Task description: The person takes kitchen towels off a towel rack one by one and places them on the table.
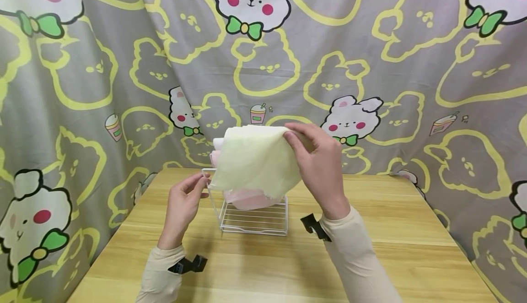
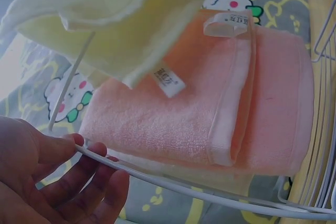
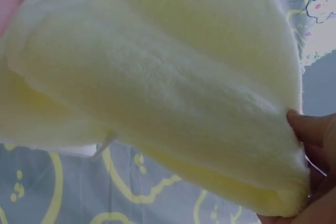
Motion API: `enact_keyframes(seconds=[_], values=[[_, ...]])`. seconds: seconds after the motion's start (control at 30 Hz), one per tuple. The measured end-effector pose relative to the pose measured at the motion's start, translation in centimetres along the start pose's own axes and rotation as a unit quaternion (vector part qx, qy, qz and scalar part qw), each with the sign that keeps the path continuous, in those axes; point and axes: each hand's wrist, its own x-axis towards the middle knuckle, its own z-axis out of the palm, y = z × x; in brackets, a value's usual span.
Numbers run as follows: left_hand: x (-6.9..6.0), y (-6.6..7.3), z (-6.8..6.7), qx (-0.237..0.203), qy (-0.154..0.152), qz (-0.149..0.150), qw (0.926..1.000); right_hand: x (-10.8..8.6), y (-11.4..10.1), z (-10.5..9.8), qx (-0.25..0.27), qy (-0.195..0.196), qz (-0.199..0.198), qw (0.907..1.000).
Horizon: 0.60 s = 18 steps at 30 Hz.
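Note:
A pale yellow towel (image 1: pixel 255 161) hangs over the upper part of a small white wire rack (image 1: pixel 254 232). My right hand (image 1: pixel 323 170) pinches the towel's upper right corner between thumb and fingers. On the other side, my left hand (image 1: pixel 184 207) grips the rack's left wire. Below the yellow cloth shows a pink towel (image 1: pixel 251 199). In the left wrist view, pink towels (image 2: pixel 149 121) with a white label hang one over another, and the yellow towel carries its own label. The right wrist view is mostly filled by the yellow towel (image 3: pixel 157 77), which hides the rack.
The rack stands on a wooden table (image 1: pixel 395 234). A grey curtain (image 1: pixel 263 51) with yellow outlines and white cartoon animals hangs behind and at both sides. Black straps (image 1: pixel 314 226) sit on both wrists, over beige sleeves.

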Motion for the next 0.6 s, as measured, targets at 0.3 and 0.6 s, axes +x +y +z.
enact_keyframes(seconds=[0.3, 0.6], values=[[0.0, 0.1, 0.0, -0.005, -0.004, -0.002, 1.0, 0.2, 0.1, -1.0, 0.011, 0.031, 0.007, 0.9994], [0.0, 0.0, 0.0, -0.003, -0.002, -0.003, 1.0, 0.5, -0.3, -1.9, 0.01, 0.052, 0.005, 0.9986]])
